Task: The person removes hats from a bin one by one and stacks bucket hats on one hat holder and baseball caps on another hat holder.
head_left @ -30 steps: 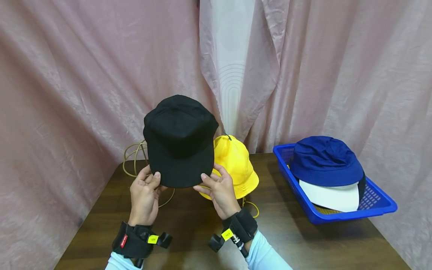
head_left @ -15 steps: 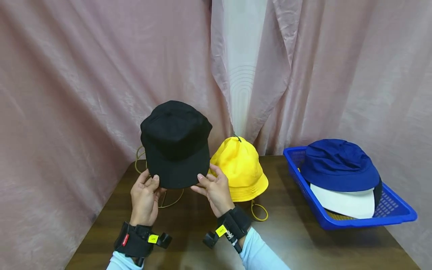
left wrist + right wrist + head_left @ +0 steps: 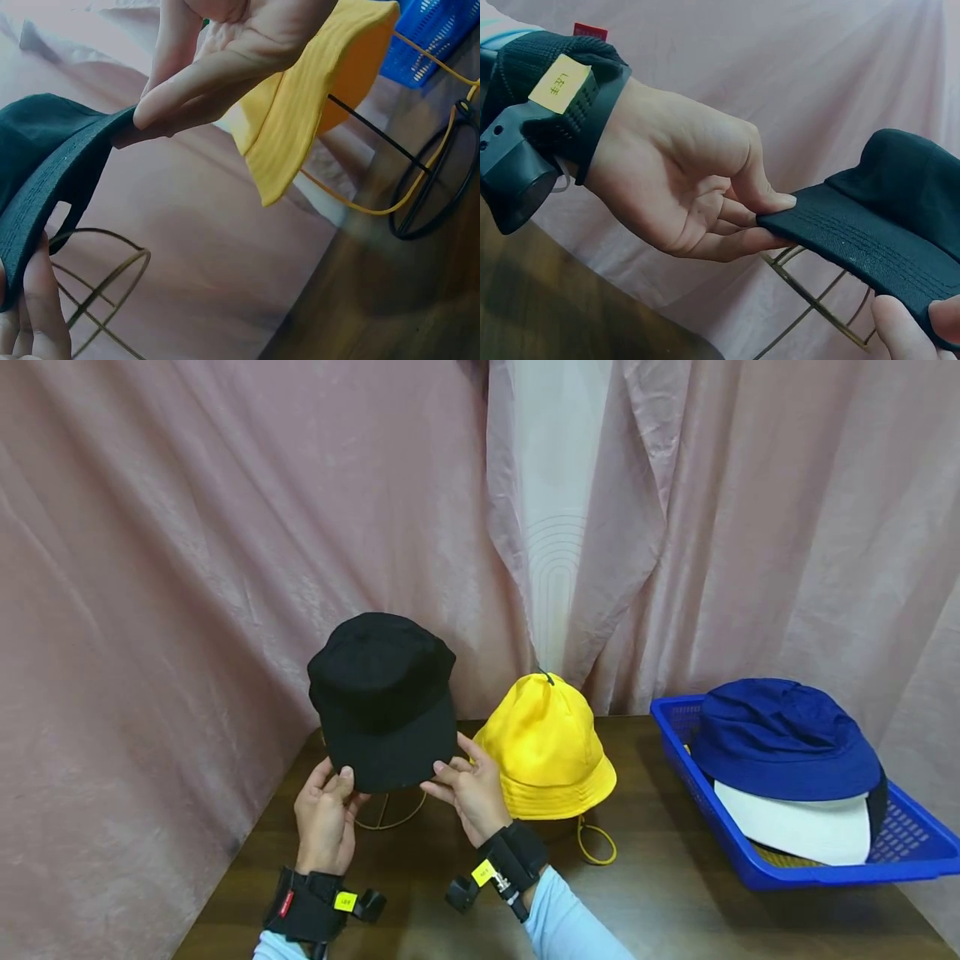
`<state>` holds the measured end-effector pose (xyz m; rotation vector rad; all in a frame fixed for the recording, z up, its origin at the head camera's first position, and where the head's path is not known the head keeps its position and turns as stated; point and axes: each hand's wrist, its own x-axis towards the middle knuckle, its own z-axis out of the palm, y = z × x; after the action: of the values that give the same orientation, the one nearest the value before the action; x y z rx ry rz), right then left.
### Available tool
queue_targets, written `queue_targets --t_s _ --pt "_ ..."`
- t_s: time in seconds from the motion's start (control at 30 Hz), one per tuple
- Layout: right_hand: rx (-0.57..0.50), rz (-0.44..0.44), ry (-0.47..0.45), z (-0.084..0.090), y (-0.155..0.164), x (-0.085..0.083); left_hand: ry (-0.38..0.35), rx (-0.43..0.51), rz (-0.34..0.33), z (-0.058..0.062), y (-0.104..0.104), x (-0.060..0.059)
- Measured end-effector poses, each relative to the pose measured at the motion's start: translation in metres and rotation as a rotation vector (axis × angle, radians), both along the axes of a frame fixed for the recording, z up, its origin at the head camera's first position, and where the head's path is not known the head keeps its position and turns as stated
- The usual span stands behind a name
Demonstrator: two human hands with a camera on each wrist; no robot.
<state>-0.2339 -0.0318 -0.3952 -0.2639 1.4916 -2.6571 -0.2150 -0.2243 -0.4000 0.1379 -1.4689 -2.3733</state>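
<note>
Black cap (image 3: 382, 702): brim pinched by left hand (image 3: 324, 818) and right hand (image 3: 467, 789), hovering over wire stand (image 3: 390, 814). Step: seating cap. Next: lower level, centred, then release.

A yellow hat (image 3: 546, 745) sits on a black wire stand (image 3: 435, 187) on the brown tabletop (image 3: 660, 893), its yellow cord (image 3: 596, 843) looping down to the wood. To the right, a blue basket (image 3: 911, 852) holds a blue hat (image 3: 780, 739) on top of a white brim (image 3: 798, 827). Pink curtains (image 3: 187, 527) hang behind, parted over a white panel (image 3: 558, 485).
</note>
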Motion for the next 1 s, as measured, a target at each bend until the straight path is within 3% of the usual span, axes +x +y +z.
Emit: queue_targets --t_s 0.23,0.43,1.0 --pt "-0.017 -0.011 -0.05 -0.009 -0.016 -0.013 -0.028 0.033 0.035 -0.01 -0.008 -0.002" --pt "0.045 -0.018 -0.097 -0.024 -0.021 -0.02 -0.095 0.029 0.051 -0.024 -0.011 -0.002" --pt "0.128 -0.097 -0.183 -0.064 -0.029 -0.019 -0.235 0.009 0.057 -0.061 -0.011 0.001"
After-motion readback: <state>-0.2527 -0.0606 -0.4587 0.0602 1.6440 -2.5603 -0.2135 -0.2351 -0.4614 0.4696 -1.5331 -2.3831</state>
